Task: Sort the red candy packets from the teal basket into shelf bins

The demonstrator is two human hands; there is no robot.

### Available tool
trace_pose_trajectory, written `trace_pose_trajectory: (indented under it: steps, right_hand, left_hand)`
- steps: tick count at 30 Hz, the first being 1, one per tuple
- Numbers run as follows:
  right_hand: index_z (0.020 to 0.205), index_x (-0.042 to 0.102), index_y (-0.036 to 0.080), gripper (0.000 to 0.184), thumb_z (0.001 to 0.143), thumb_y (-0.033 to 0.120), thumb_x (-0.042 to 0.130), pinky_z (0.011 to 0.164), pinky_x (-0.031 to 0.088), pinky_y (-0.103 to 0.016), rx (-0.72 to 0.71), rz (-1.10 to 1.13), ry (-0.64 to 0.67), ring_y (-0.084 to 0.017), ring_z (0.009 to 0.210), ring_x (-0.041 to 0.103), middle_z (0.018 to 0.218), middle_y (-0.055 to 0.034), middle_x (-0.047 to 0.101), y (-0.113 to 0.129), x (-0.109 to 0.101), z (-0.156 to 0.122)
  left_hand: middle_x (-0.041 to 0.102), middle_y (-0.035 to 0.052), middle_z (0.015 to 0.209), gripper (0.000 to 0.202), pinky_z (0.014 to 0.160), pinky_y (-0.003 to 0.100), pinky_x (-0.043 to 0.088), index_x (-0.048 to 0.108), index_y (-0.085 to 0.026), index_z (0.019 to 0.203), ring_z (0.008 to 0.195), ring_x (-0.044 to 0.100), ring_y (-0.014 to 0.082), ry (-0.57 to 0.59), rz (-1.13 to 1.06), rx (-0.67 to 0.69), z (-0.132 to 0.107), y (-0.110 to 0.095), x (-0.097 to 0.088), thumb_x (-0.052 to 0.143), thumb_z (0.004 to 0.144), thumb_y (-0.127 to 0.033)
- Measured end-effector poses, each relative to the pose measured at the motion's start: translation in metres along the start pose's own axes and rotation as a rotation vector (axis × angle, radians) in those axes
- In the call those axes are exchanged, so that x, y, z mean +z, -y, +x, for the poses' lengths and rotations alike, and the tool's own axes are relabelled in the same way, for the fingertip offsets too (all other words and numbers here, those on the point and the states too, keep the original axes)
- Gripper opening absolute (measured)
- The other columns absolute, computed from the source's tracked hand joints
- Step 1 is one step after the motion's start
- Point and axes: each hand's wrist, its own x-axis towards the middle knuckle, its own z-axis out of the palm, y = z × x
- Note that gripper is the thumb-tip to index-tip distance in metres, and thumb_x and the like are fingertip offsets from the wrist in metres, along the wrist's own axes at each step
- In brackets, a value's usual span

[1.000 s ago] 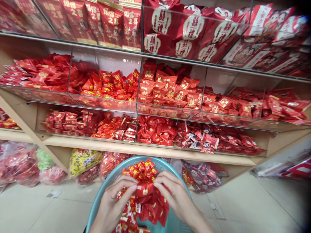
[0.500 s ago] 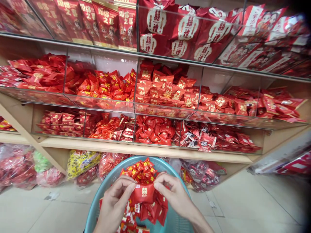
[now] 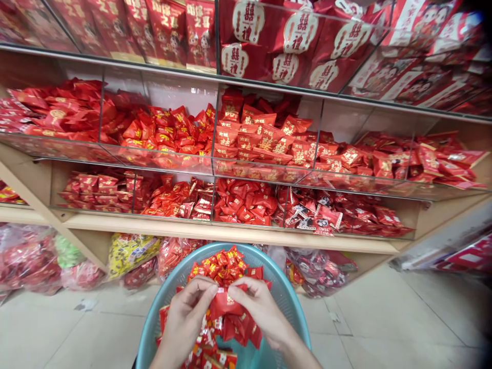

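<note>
A red packet (image 3: 226, 306) with gold lettering is held up between both hands over a teal plastic basket (image 3: 298, 307). My left hand (image 3: 187, 310) pinches its upper left corner, thumb against forefinger. On the top edge, my right hand (image 3: 257, 302) pinches it close to the left fingertips, covering part of the gold print. Behind the hands, small red and gold wrapped sweets (image 3: 226, 264) are heaped in the basket. More red packets (image 3: 240, 328) lie below the held one, and patterned packets (image 3: 213, 359) sit nearest me.
Wooden shelving (image 3: 230, 237) with clear dividers stands ahead, full of red packets (image 3: 246, 205). Larger red bags (image 3: 169, 36) line the top shelf. Under it, a yellow bag (image 3: 132, 253) and other filled plastic bags (image 3: 319, 271) rest near the tiled floor (image 3: 369, 318).
My right hand has moved left along the packet's top edge, close to my left hand. The left hand still pinches its corner. The view has shifted slightly.
</note>
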Motion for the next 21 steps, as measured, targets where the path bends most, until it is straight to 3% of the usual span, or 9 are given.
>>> trace_pose_trajectory:
  steps: [12, 16, 18, 21]
  right_hand:
    - [0.073, 0.067, 0.016, 0.03, 0.07, 0.045, 0.071, 0.058, 0.044, -0.021, 0.04, 0.114, -0.039, -0.01, 0.06, 0.054, 0.065, 0.0019, 0.062, -0.007, -0.001, -0.003]
    - [0.077, 0.062, 0.015, 0.034, 0.068, 0.047, 0.072, 0.053, 0.048, -0.022, 0.122, 0.17, 0.03, -0.012, 0.06, 0.058, 0.069, -0.0008, 0.064, -0.015, 0.002, -0.005]
    - [0.079, 0.06, 0.015, 0.035, 0.068, 0.047, 0.072, 0.051, 0.048, -0.023, 0.089, 0.121, -0.012, -0.013, 0.056, 0.059, 0.066, -0.0015, 0.064, -0.018, 0.003, -0.005]
    - [0.089, 0.063, 0.017, 0.03, 0.074, 0.044, 0.068, 0.062, 0.053, -0.028, -0.151, -0.145, -0.209, -0.018, 0.072, 0.063, 0.08, -0.005, 0.067, -0.02, 0.003, -0.005]
  left_hand:
    - [0.065, 0.0016, 0.071, 0.021, 0.065, 0.023, 0.048, 0.067, -0.018, 0.07, 0.07, 0.059, 0.0169, -0.042, 0.007, -0.029, -0.002, 0.001, 0.003, 0.064, 0.075, -0.038]
    - [0.068, 0.0016, 0.072, 0.021, 0.067, 0.024, 0.05, 0.067, -0.018, 0.069, 0.07, 0.061, 0.0168, -0.071, -0.001, -0.046, 0.0, 0.003, 0.002, 0.066, 0.073, -0.038]
    - [0.07, 0.0033, 0.081, 0.023, 0.07, 0.027, 0.052, 0.069, -0.018, 0.076, 0.078, 0.064, 0.0198, -0.101, -0.047, -0.099, 0.0, 0.005, 0.003, 0.068, 0.072, -0.04]
    - [0.066, 0.0067, 0.115, 0.039, 0.086, 0.033, 0.052, 0.065, -0.021, 0.103, 0.107, 0.06, 0.0246, -0.199, -0.191, -0.182, -0.005, 0.01, 0.011, 0.07, 0.07, -0.043]
